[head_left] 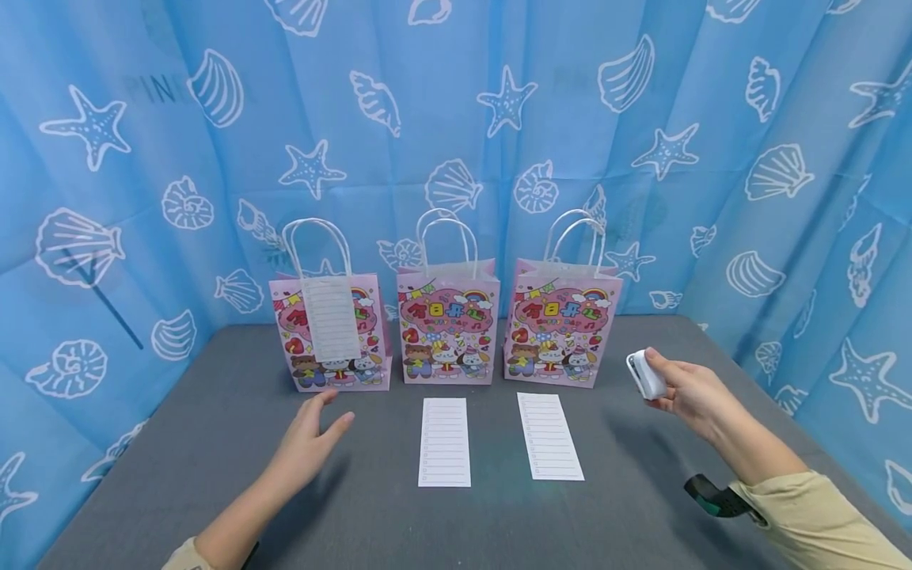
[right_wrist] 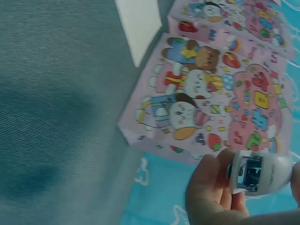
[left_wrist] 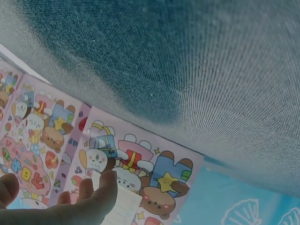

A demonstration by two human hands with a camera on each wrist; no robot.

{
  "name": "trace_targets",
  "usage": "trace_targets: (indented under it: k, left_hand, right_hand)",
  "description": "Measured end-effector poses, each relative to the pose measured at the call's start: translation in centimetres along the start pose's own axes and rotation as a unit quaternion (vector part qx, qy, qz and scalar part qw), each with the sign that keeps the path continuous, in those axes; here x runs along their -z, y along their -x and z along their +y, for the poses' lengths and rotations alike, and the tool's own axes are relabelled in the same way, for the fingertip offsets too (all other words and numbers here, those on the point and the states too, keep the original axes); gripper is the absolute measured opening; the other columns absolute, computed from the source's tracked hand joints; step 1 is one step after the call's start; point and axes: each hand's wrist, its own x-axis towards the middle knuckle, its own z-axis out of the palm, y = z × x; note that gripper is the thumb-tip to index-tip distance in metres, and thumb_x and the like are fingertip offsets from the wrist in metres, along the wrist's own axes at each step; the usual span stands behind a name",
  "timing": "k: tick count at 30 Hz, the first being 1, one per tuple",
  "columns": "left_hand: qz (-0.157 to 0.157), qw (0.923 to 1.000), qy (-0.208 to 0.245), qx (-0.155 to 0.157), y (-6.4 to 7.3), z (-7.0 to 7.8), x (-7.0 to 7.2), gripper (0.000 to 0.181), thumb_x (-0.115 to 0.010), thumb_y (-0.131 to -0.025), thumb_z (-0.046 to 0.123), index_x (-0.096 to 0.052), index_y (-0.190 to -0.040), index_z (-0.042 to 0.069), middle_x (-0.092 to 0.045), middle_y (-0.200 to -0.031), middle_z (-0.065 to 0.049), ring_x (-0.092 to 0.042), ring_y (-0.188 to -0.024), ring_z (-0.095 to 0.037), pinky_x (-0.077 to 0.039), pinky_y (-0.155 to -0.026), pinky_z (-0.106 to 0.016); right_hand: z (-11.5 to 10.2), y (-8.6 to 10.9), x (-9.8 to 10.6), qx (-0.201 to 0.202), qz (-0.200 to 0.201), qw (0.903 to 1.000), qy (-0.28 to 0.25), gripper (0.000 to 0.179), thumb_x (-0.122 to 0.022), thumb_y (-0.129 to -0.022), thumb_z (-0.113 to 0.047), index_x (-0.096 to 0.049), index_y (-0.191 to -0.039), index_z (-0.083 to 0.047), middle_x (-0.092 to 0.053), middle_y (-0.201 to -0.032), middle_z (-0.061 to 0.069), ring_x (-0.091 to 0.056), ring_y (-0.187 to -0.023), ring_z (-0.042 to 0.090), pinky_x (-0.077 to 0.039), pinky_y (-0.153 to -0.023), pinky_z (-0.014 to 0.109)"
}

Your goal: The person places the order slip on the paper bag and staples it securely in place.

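Observation:
My right hand point(head_left: 694, 396) grips a small white stapler point(head_left: 647, 374) above the table, to the right of the right-hand bag. In the right wrist view, the stapler point(right_wrist: 260, 172) shows a dark metal part at its end between fingers and thumb. My left hand point(head_left: 308, 437) is in front of the left pink gift bag point(head_left: 370, 348), thumb and fingers spread with nothing between them. A lined paper slip point(head_left: 331, 317) hangs on the front of that bag, covering part of its print. In the left wrist view, the fingers point(left_wrist: 101, 199) overlap the slip point(left_wrist: 124, 206).
A middle gift bag point(head_left: 447, 332) and a right gift bag point(head_left: 559, 332) stand upright in the same row, with white handles. A lined slip point(head_left: 445, 443) and a second lined slip point(head_left: 550, 437) lie before them on the grey table point(head_left: 499, 530). A blue curtain point(head_left: 442, 95) hangs behind.

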Motion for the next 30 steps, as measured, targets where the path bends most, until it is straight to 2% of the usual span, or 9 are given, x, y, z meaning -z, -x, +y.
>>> trace_targets:
  k: [2,7,13,19,25,27,30]
  left_hand:
    - [0.0,1.0,0.0,-0.001,0.0,0.1,-0.1,0.062,-0.051,-0.102,0.03,-0.028,-0.145,-0.007,-0.028,-0.148,-0.03,-0.025,-0.138,-0.047,-0.023,-0.108,-0.062]
    - [-0.004,1.0,-0.002,0.001,0.1,0.3,-0.3,0.062,-0.052,-0.102,0.031,-0.03,-0.145,-0.007,-0.029,-0.148,-0.03,-0.026,-0.137,-0.047,-0.025,-0.107,-0.062]
    - [-0.009,0.9999,-0.006,-0.001,0.2,0.4,-0.6,0.063,-0.052,-0.102,0.033,-0.029,-0.145,-0.007,-0.029,-0.147,-0.031,-0.028,-0.136,-0.048,-0.026,-0.105,-0.063]
    - [-0.01,0.9999,-0.005,0.003,0.2,0.5,-0.6,0.063,-0.052,-0.101,0.033,-0.03,-0.145,-0.007,-0.029,-0.147,-0.031,-0.028,-0.136,-0.048,-0.026,-0.105,-0.064]
    - [-0.013,0.9999,-0.008,0.0,0.2,0.6,-0.8,0.063,-0.053,-0.101,0.033,-0.031,-0.145,-0.007,-0.03,-0.147,-0.031,-0.028,-0.136,-0.048,-0.026,-0.105,-0.064]
    - [-0.014,0.9999,-0.008,0.0,0.2,0.6,-0.9,0.062,-0.053,-0.101,0.033,-0.032,-0.144,-0.006,-0.031,-0.147,-0.031,-0.028,-0.136,-0.048,-0.027,-0.105,-0.064]
    - [-0.016,0.9998,-0.013,0.0,0.1,0.6,-1.0,0.062,-0.053,-0.101,0.034,-0.033,-0.144,-0.006,-0.033,-0.145,-0.03,-0.03,-0.134,-0.048,-0.028,-0.104,-0.063]
  right_hand:
    - [0.4,-0.2,0.1,-0.004,-0.002,0.9999,0.016,0.093,-0.044,-0.099,-0.05,-0.001,-0.146,0.017,-0.032,-0.133,0.026,-0.054,-0.088,0.009,-0.053,-0.077,0.032]
    - [1.2,-0.6,0.1,-0.021,0.008,0.9985,0.05,0.095,-0.041,-0.097,-0.056,-0.004,-0.146,0.017,-0.035,-0.131,0.025,-0.05,-0.096,0.016,-0.052,-0.079,0.033]
    - [1.9,-0.7,0.2,-0.027,0.006,0.9983,0.051,0.096,-0.041,-0.098,-0.055,-0.003,-0.145,0.02,-0.042,-0.123,0.021,-0.052,-0.087,0.009,-0.052,-0.081,0.037]
    - [2.6,-0.9,0.2,-0.037,0.012,0.9978,0.054,0.097,-0.041,-0.097,-0.056,-0.004,-0.145,0.02,-0.043,-0.119,0.019,-0.051,-0.088,0.012,-0.052,-0.082,0.038]
    - [3.2,-1.1,0.3,-0.042,0.014,0.9974,0.057,0.096,-0.042,-0.098,-0.054,-0.005,-0.143,0.022,-0.044,-0.115,0.017,-0.051,-0.088,0.012,-0.046,-0.093,0.047]
    - [3.4,-1.1,0.3,-0.043,0.014,0.9969,0.064,0.095,-0.042,-0.099,-0.053,-0.006,-0.143,0.023,-0.047,-0.109,0.013,-0.051,-0.086,0.011,-0.046,-0.092,0.046]
    - [3.7,-1.1,0.3,-0.044,0.016,0.9961,0.075,0.094,-0.042,-0.099,-0.052,-0.008,-0.142,0.024,-0.049,-0.096,0.006,-0.05,-0.081,0.01,-0.049,-0.083,0.038]
